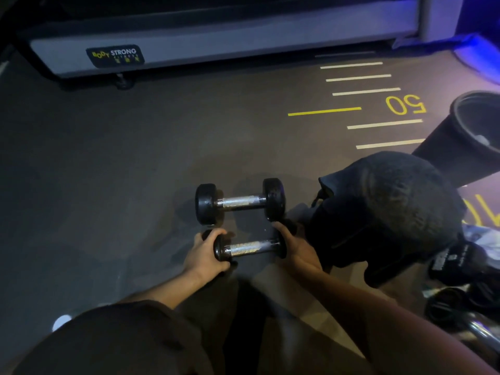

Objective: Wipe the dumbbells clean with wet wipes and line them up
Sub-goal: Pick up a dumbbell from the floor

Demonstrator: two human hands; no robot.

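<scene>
A: Location of the near dumbbell [250, 247]?
B: Lower centre of frame, on the floor [108, 171], parallel to the far dumbbell [239, 201] just above it.
A: Hand pose?
B: Left hand [205, 253] curled around the left head; right hand [295, 247] cupped against the right head.
A: Containers?
B: Black bin [470, 136], right edge, tilted; contents indistinct.

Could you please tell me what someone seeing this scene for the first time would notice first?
Two black dumbbells lie parallel on the dark gym floor: the far dumbbell lies untouched, while the near dumbbell is gripped at its ends by the left hand and right hand. Upper right, a yellow "50" marks the floor.
</scene>
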